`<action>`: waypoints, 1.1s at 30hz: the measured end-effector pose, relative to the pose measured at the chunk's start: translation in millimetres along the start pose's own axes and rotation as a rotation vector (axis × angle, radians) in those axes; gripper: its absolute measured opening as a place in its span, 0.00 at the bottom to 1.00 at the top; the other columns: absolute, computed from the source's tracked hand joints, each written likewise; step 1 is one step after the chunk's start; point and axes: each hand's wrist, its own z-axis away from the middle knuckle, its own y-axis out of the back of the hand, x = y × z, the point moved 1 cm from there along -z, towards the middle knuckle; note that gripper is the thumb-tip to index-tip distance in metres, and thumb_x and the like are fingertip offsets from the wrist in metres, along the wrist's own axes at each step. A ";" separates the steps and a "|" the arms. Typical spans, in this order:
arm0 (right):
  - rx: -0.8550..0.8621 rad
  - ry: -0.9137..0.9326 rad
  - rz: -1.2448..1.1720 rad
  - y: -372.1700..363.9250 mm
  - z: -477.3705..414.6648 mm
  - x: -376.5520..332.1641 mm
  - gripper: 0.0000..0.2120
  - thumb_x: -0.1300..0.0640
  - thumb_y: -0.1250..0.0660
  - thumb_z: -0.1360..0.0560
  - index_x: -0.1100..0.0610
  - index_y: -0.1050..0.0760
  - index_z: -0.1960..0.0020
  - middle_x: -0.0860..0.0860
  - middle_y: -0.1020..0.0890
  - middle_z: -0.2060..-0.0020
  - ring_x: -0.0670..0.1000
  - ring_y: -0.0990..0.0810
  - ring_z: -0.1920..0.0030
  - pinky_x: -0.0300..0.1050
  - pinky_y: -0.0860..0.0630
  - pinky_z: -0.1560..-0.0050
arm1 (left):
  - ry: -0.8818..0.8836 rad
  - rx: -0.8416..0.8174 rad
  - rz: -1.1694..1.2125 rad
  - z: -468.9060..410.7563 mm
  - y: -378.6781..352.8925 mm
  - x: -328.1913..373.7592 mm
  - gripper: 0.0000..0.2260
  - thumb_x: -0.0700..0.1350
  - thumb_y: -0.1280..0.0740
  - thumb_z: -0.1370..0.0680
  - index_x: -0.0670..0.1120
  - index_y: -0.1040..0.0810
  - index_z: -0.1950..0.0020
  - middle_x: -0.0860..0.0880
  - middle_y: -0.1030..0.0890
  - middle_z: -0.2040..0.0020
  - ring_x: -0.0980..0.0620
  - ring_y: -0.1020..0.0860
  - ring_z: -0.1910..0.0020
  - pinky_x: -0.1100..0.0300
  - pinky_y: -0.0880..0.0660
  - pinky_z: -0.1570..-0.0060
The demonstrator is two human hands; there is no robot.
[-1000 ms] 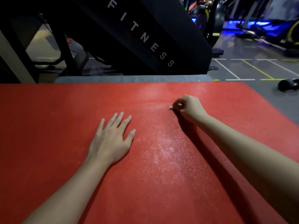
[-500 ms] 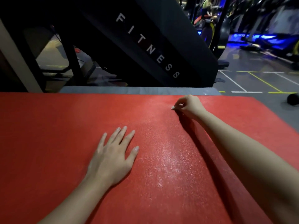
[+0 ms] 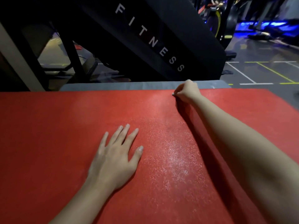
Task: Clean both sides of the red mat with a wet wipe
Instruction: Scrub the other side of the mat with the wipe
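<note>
The red mat (image 3: 56, 135) fills the lower part of the view, with a glistening wet streak running from near me toward its far edge. My left hand (image 3: 115, 157) rests flat on the mat, fingers straight and slightly spread. My right hand (image 3: 187, 92) is stretched out to the mat's far edge, fingers curled tightly around a small white wet wipe (image 3: 173, 94), of which only a tip shows at the fingertips. The wipe presses against the mat.
A grey mat (image 3: 129, 86) lies just beyond the red mat's far edge. A large black machine panel (image 3: 150, 41) lettered FITNESS slants behind it. Grey floor with painted lines (image 3: 252, 73) and gym equipment lie at the right rear.
My right hand has slid the wipe away from me to the mat's far edge, lengthening the wet streak. My left hand has stayed flat in place.
</note>
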 end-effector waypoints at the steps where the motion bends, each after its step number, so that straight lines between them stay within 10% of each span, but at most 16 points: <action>1: -0.038 0.013 0.033 1.6 -3.0 -2.9 0.06 0.55 0.23 0.30 0.56 0.14 0.55 0.55 0.14 0.60 0.49 0.17 0.56 0.37 0.28 0.56 | -0.004 -0.005 -0.003 -0.3 0.2 0.1 0.32 0.68 0.62 0.21 0.62 0.50 0.18 0.59 0.52 0.17 0.61 0.57 0.19 0.49 0.55 0.20; 10: 0.115 0.018 -0.098 -12.6 -18.6 -1.7 0.05 0.57 0.25 0.27 0.58 0.14 0.53 0.55 0.14 0.56 0.50 0.16 0.52 0.39 0.25 0.50 | 0.005 -0.010 -0.008 -2.3 1.0 -0.2 0.32 0.67 0.61 0.22 0.61 0.49 0.18 0.58 0.51 0.17 0.60 0.56 0.19 0.48 0.56 0.20; 16: -0.178 0.294 0.034 2.7 27.1 -4.5 0.09 0.46 0.24 0.28 0.51 0.13 0.53 0.44 0.14 0.59 0.36 0.20 0.61 0.28 0.29 0.59 | 0.006 -0.006 -0.001 -2.7 0.3 0.5 0.32 0.67 0.61 0.22 0.61 0.48 0.18 0.58 0.51 0.17 0.59 0.56 0.19 0.48 0.56 0.20; 33: -0.111 0.411 0.064 19.5 101.1 8.1 0.08 0.48 0.24 0.28 0.51 0.14 0.54 0.47 0.20 0.60 0.47 0.23 0.60 0.36 0.33 0.62 | 0.015 0.009 0.018 -3.7 -3.5 -0.7 0.33 0.68 0.61 0.23 0.61 0.47 0.18 0.58 0.49 0.17 0.60 0.54 0.19 0.49 0.56 0.20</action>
